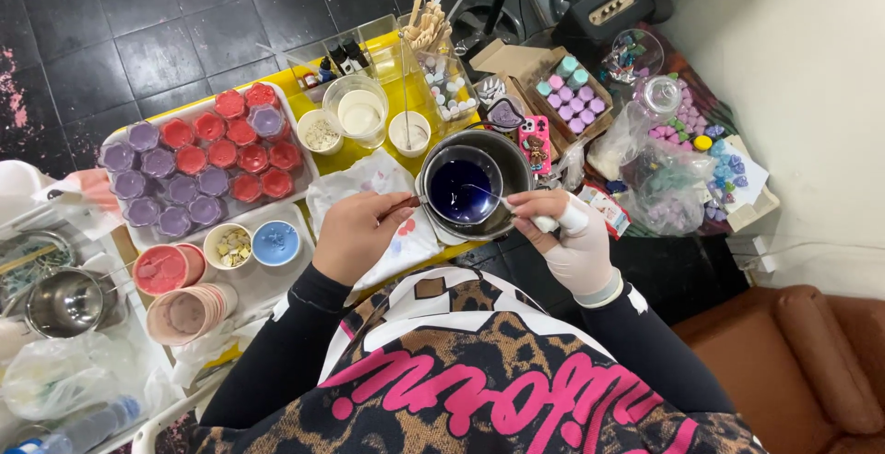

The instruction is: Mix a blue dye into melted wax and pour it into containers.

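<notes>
Head view: my left hand pinches the thin handle of a small pot of dark blue liquid, which sits inside a larger metal bowl at the yellow table's near edge. My right hand, wrapped in white, grips a spoon dipped at the pot's rim. A tray of red and purple moulds crowds the left; open floor lies beyond the far edge.

I see a low yellow table on dark tiled floor | on it: white tray of red and purple wax cups, white tray with small bowls, stained white cloth, steel pot of dark blue liquid, clear measuring cup.
</notes>
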